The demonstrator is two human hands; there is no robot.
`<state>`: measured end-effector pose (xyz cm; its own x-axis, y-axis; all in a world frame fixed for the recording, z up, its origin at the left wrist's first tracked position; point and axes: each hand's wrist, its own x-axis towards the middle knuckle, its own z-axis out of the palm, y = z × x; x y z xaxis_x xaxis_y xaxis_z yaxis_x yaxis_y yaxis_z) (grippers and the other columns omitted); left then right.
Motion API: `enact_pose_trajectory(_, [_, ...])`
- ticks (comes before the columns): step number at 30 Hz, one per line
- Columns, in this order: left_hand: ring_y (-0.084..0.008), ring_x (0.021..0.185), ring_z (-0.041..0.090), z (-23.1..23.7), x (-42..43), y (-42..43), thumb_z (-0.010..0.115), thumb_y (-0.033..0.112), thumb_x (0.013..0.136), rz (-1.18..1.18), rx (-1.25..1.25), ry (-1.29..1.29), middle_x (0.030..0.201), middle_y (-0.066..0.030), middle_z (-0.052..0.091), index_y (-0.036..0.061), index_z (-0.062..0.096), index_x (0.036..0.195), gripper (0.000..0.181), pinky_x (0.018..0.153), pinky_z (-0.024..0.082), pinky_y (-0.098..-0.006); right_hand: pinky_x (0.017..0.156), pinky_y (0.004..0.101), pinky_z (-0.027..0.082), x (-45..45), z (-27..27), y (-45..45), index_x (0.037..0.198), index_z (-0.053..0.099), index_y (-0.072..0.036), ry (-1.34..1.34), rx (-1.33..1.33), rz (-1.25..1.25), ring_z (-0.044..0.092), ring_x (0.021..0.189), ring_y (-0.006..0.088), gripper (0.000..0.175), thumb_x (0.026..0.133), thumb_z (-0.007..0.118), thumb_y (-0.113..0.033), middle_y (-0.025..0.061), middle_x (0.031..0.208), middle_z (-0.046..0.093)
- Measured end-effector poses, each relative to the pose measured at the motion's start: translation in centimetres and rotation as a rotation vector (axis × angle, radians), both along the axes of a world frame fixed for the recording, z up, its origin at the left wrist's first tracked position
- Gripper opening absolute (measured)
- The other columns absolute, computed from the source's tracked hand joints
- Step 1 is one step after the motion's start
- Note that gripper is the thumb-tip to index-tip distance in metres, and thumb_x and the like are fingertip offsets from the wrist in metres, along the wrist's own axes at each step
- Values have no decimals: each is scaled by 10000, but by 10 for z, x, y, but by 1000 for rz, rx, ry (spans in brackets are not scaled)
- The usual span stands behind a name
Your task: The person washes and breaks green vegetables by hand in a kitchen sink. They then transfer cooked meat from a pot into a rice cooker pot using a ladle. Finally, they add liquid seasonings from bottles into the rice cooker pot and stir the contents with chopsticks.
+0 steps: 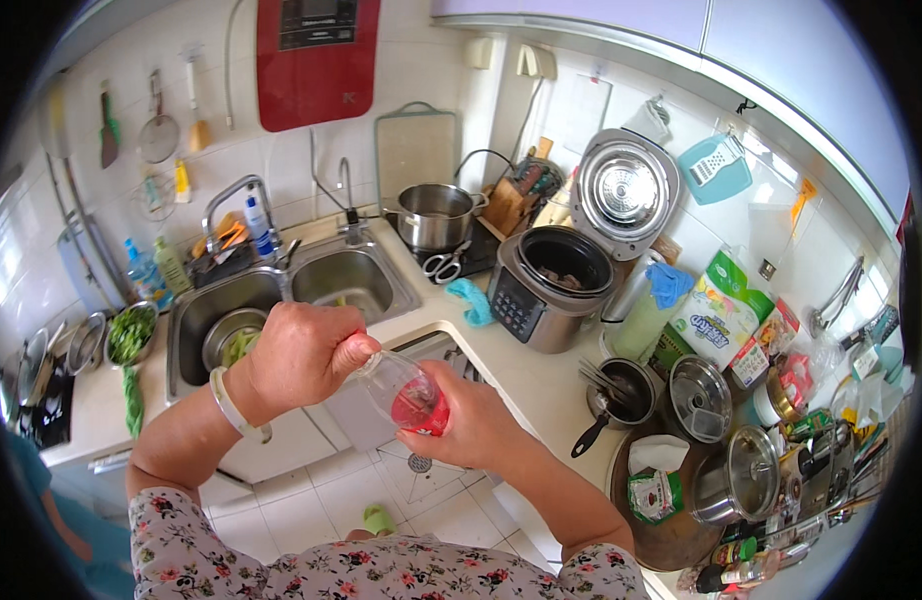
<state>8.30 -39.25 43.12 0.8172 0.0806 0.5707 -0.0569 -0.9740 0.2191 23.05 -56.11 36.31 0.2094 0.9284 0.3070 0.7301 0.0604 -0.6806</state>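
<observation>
A clear plastic bottle (386,376) with a red label is held tilted in front of my body. My left hand (305,358) is closed around its neck and covers the mouth, so I cannot tell whether a cap is there. Lower down, my right hand (472,420) grips the labelled body of the bottle. Beyond my right hand, on the counter, an electric pressure cooker (532,300) stands with its lid (626,187) raised. Pieces of what looks like meat (562,280) lie in its dark inner pot.
A double steel sink (341,281) lies ahead; a basin of green vegetables (240,345) sits in its left bowl. Scissors (446,262) rest near a steel pot (433,214). A small saucepan (618,394) has its handle over the counter. At far left another person's sleeve (33,480) shows.
</observation>
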Motion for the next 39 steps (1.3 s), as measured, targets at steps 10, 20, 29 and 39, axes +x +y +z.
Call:
enact_pose_trajectory(10, [-294, 745, 610, -6, 126, 93, 513, 351, 927, -673, -261, -49, 926, -174, 612, -35, 473, 1257, 510, 667, 486, -363, 826, 303, 470, 80, -15, 57, 1217, 447, -25, 308, 131, -187, 602, 906, 148, 698, 639, 798, -196, 93, 1016, 609])
enact_pose_trajectory(20, [-336, 518, 501, -4, 243, 108, 590, 285, 866, -490, -205, -55, 600, -158, 482, 3, 535, 744, 312, 486, 404, -374, 732, 389, 516, 169, 15, 54, 1197, 448, -47, -69, -4, -400, 643, 831, 352, 686, 647, 778, -291, 165, 923, 639])
enact_pose_trajectory(29, [-362, 558, 515, 13, 358, 98, 532, 333, 918, -274, -18, 135, 614, -174, 524, 6, 576, 712, 389, 510, 411, -390, 722, 389, 526, 270, 24, 46, 1193, 445, -53, -123, -48, -535, 651, 843, 341, 680, 645, 774, -283, 158, 953, 641])
enact_pose_trajectory(39, [-339, 706, 599, -4, 449, 76, 500, 248, 949, -728, -174, -28, 797, -164, 581, -5, 543, 1054, 277, 639, 468, -366, 714, 357, 526, 342, 33, 9, 1171, 474, -53, -173, 11, -601, 657, 838, 319, 663, 616, 792, -228, 157, 938, 646])
